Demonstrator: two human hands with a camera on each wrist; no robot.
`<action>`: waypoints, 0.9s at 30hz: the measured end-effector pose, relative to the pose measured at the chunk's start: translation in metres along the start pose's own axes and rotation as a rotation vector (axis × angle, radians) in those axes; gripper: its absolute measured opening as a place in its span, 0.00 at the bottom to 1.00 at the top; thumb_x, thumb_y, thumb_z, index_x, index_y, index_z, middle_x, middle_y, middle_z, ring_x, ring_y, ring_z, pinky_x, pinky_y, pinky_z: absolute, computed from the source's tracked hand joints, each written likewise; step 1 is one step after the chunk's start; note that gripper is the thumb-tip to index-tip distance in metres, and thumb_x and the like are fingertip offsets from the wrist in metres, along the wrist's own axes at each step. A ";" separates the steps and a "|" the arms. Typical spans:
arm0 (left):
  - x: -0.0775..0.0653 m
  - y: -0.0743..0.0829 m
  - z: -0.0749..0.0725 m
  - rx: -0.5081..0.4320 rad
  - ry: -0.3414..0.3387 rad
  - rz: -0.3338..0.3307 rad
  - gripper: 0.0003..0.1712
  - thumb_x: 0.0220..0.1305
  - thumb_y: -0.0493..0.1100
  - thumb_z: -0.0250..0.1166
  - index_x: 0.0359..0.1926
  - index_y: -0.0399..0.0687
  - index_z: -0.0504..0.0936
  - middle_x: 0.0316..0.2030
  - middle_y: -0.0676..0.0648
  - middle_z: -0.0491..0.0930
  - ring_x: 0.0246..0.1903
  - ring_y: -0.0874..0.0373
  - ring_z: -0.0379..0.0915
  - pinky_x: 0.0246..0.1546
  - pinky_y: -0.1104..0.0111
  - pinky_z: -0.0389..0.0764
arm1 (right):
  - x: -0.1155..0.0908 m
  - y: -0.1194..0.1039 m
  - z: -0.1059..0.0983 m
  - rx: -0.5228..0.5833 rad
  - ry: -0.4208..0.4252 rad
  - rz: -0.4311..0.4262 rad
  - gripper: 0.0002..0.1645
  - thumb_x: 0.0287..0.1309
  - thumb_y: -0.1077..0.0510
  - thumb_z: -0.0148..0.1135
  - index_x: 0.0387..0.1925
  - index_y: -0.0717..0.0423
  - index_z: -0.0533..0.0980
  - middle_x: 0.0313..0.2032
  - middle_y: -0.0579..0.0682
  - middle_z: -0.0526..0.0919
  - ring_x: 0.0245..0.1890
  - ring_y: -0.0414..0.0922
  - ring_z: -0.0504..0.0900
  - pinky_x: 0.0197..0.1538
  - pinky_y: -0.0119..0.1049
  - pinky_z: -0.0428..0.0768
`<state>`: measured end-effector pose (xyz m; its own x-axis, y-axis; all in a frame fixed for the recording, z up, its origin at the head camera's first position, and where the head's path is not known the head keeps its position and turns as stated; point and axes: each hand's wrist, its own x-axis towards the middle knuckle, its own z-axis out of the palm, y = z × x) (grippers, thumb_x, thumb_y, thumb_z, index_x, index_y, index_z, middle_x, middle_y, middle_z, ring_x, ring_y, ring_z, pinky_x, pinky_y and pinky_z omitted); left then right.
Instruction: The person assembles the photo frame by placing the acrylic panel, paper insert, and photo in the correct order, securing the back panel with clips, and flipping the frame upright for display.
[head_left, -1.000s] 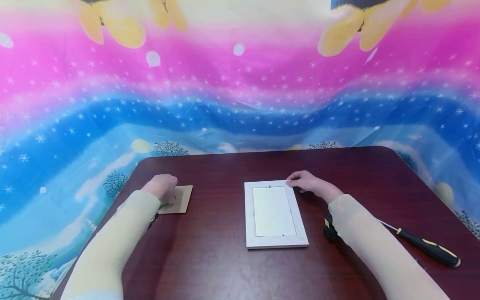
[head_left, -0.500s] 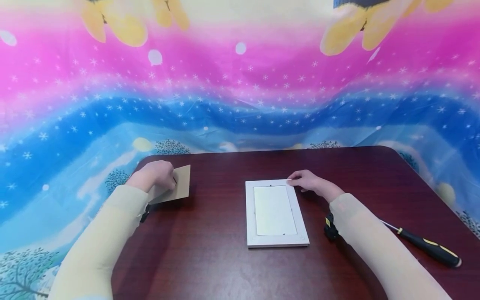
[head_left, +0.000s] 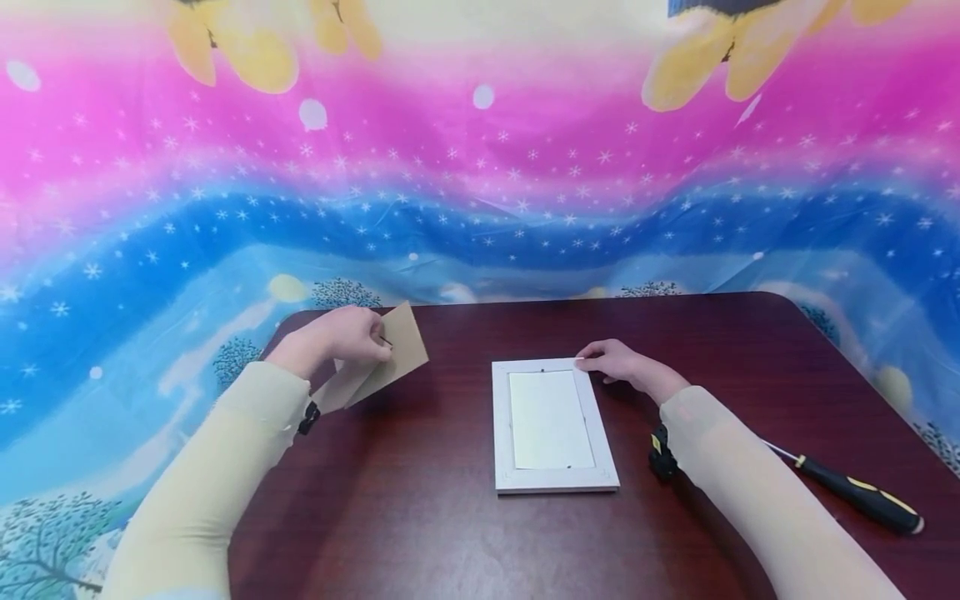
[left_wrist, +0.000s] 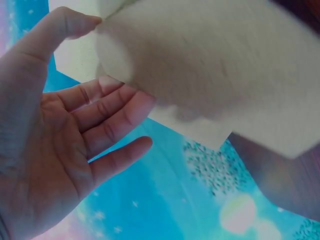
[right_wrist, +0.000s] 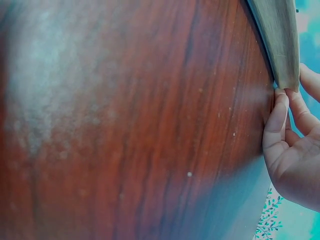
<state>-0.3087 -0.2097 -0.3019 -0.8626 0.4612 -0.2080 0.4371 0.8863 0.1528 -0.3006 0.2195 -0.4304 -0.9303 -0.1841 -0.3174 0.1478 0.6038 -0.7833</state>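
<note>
Brown board (head_left: 408,340) tilted above the bench (head_left: 420,517), pinched in the fingers of the left hand (head_left: 351,333) — and the white frame (head_left: 503,425) lies flat to its right, long axis running away from the person! Right hand (head_left: 617,363) nearer, arm stretched forward, fingers and thumb pinching the far right corner.

Dark red-brown wood-grain bench (head_left: 420,517), far corners rounded, light sheen near the front; black-and-yellow-handled screwdriver (head_left: 858,494) with thin metal shaft, lying on the bench's right side, tip hidden; pink-and-blue printed fabric backdrop (head_left: 480,179) behind, with white snowflakes (head_left: 605,157), leafy trees (head_left: 238,358), large yellow shapes (head_left: 258,54) up top.
</note>
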 end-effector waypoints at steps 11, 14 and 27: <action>0.018 0.037 0.000 -0.168 -0.026 0.008 0.17 0.58 0.52 0.59 0.21 0.47 0.70 0.17 0.48 0.74 0.19 0.54 0.75 0.25 0.66 0.72 | -0.002 -0.001 0.000 0.002 -0.002 -0.005 0.22 0.68 0.54 0.58 0.55 0.66 0.74 0.57 0.63 0.72 0.52 0.56 0.72 0.51 0.48 0.76; 0.024 0.052 0.001 -0.225 -0.072 0.018 0.20 0.60 0.53 0.58 0.17 0.48 0.69 0.15 0.47 0.76 0.18 0.51 0.77 0.26 0.65 0.75 | -0.003 -0.001 0.000 0.004 0.002 -0.004 0.22 0.68 0.54 0.59 0.55 0.65 0.74 0.56 0.63 0.72 0.53 0.56 0.72 0.51 0.49 0.76; 0.051 0.126 0.026 -0.215 -0.175 -0.038 0.23 0.56 0.58 0.63 0.17 0.48 0.74 0.13 0.50 0.73 0.12 0.56 0.76 0.17 0.67 0.77 | -0.003 -0.001 0.001 0.005 0.012 -0.003 0.21 0.67 0.54 0.59 0.55 0.65 0.74 0.55 0.63 0.73 0.52 0.56 0.73 0.52 0.49 0.75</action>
<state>-0.2907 -0.0738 -0.3180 -0.8121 0.4446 -0.3780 0.3253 0.8827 0.3393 -0.2977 0.2189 -0.4293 -0.9346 -0.1763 -0.3089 0.1470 0.5994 -0.7868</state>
